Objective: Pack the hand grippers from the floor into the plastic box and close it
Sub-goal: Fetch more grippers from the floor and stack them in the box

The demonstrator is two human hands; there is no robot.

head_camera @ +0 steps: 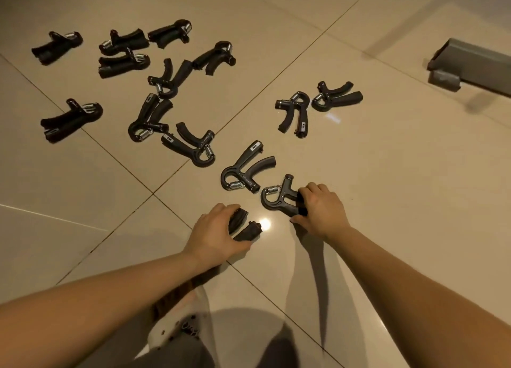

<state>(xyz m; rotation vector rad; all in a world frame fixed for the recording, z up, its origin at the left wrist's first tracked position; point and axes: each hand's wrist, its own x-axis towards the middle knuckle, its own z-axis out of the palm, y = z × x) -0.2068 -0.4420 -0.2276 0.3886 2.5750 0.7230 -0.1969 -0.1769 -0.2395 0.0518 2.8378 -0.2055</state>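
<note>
No text can be read; the small pale plates [255, 148] on some hand grippers [241, 161] are too blurred to make out.

Dim and warm, with a yellow-brown cast over the pale glossy floor [387, 174]. Lit from overhead: one small hard glare spot [265, 223] on the tile between the left hand [218, 229] and the right hand [320, 210], and a fainter smear of reflection farther off. Dark, fairly crisp shadows beneath both forearms [401, 268], plus a broad soft one at bottom centre. Sharpest around the middle; smeared toward the top left, with the hand grippers [56, 48] there little more than black blurs; hazy too at the grey object [475, 63] top right. Bowed by the wide lens near the edges, with curving tile joints and swollen forearms in the lower corners.
</note>
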